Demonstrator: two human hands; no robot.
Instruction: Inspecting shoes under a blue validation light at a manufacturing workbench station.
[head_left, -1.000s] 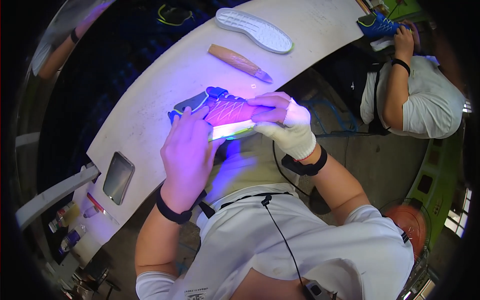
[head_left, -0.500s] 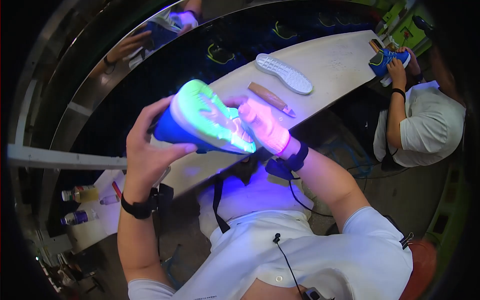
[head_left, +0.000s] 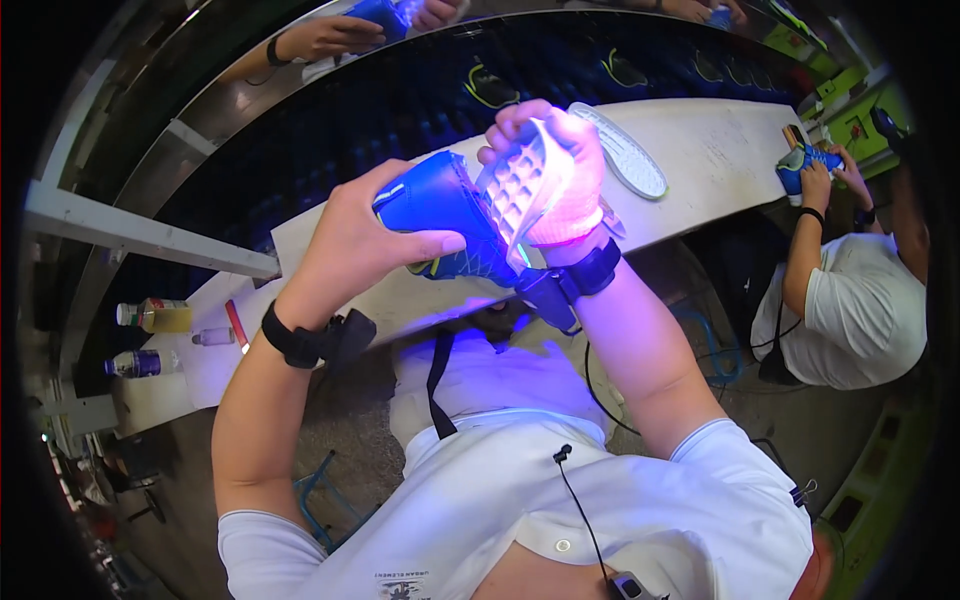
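My left hand (head_left: 350, 235) is closed around a blue shoe upper (head_left: 432, 200), thumb on the near side. Gripped in my right hand (head_left: 578, 195), which wears a light glove lit pink and violet, is a pale shoe sole (head_left: 522, 190). Its inner face, with a grid of square hollows, shows toward the upper. A gap parts sole and upper at the top; whether they still join at the lower end I cannot tell. Behind my right wrist a bit of the knife (head_left: 613, 222) shows; its handle is hidden. A second white sole (head_left: 628, 158) lies on the bench just beyond.
The long pale bench (head_left: 715, 160) curves away to the right. Beyond it, a dark conveyor carries several shoes (head_left: 490, 85). A co-worker (head_left: 860, 290) at the far right handles another blue shoe (head_left: 803, 168). Bottles (head_left: 155, 316) and a red tool (head_left: 237, 325) lie at left.
The shoe has turned over in my hands. My right hand has moved up and now holds the sole bent away from the upper. The wooden-handled knife has become mostly hidden behind it.
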